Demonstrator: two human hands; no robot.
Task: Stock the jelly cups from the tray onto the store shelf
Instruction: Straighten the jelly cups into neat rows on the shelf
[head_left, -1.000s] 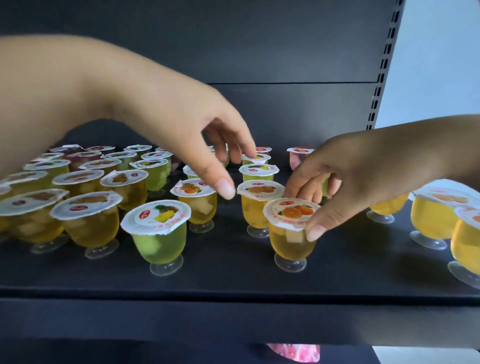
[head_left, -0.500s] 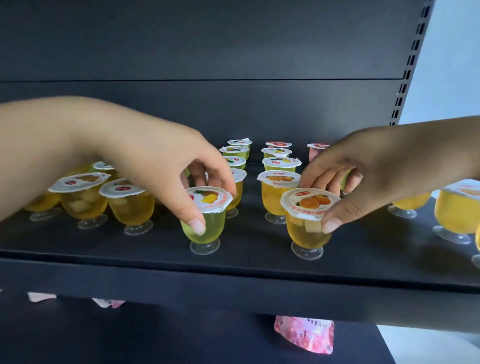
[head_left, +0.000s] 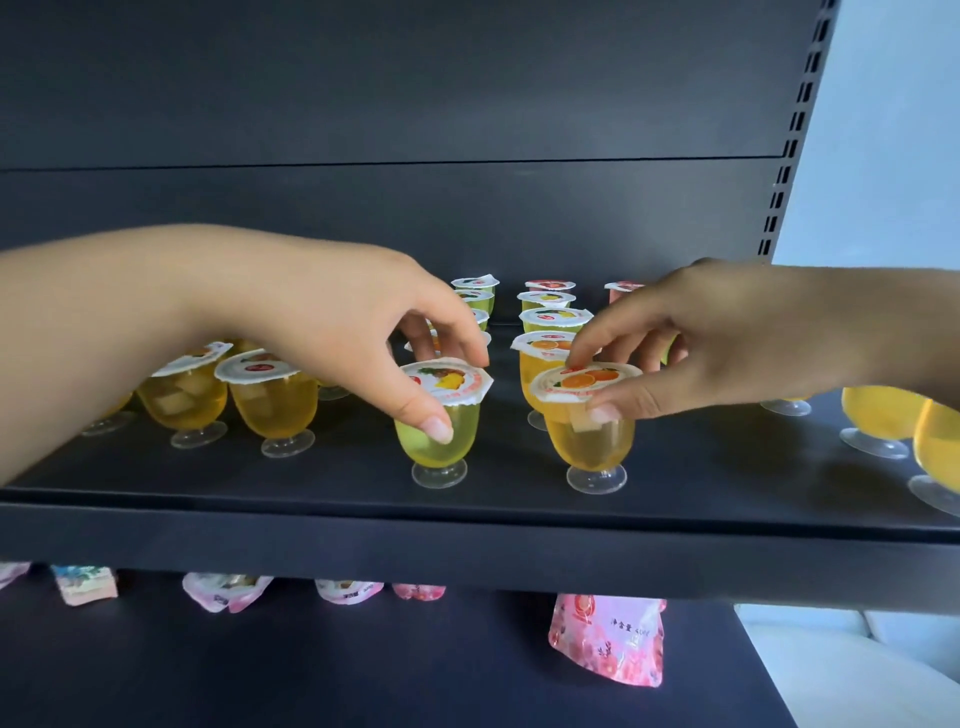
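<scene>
Head view: dark shelf (head_left: 311, 499), jelly cups standing upright in rows.
Left hand (head_left: 332, 332): pinching green jelly cup (head_left: 441, 426) at the lid rim, thumb on the near side; cup foot on shelf, near edge.
Right hand (head_left: 727, 343): pinching orange jelly cup (head_left: 589, 415) the same way (just right of the green one).
Lower shelf: pink pouches (head_left: 608, 639).

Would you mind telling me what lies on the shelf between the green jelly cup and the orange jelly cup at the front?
Nothing: in the head view, only bare dark shelf separates the green jelly cup from the orange jelly cup.
</scene>
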